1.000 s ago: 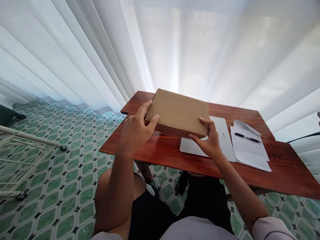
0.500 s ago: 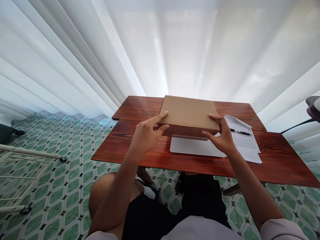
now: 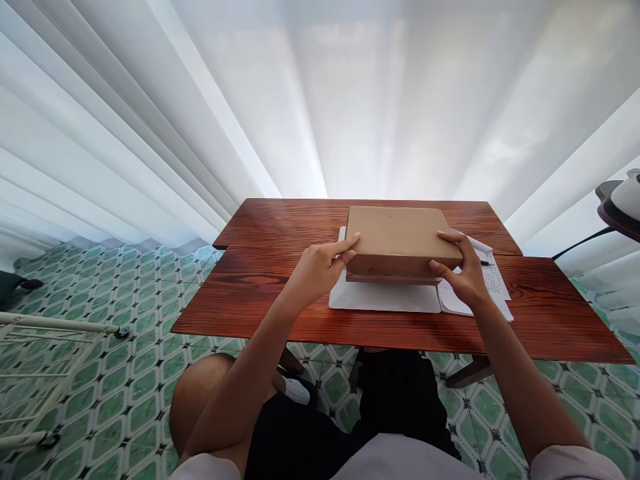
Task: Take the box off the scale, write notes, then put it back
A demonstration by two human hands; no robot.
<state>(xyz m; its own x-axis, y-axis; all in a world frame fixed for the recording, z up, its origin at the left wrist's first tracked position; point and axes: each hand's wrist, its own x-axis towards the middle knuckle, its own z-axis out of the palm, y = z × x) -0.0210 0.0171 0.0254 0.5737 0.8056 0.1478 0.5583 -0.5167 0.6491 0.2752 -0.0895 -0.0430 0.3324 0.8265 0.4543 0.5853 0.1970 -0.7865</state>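
The brown box point(image 3: 400, 239) sat between the two grips, its near corners clasped by the left hand point(image 3: 320, 268) and right hand point(image 3: 465, 272). Beneath the grips lay a white sheet point(image 3: 380, 299); printed papers point(image 3: 493, 293) lay right of them, on the bench point(image 3: 280, 293).

Both forearms were bare, running up from the bottom of the frame toward its centre. The left hand point(image 3: 320, 270) and the right hand point(image 3: 463, 277) wore no rings, watch or gloves that could be seen. Short pale sleeves, whitish-grey, showed at the lower left and lower right corners, and the same light cloth covered the chest along the bottom edge. Black trousers or shorts filled the lower middle, and a bare knee rounded out at lower left.
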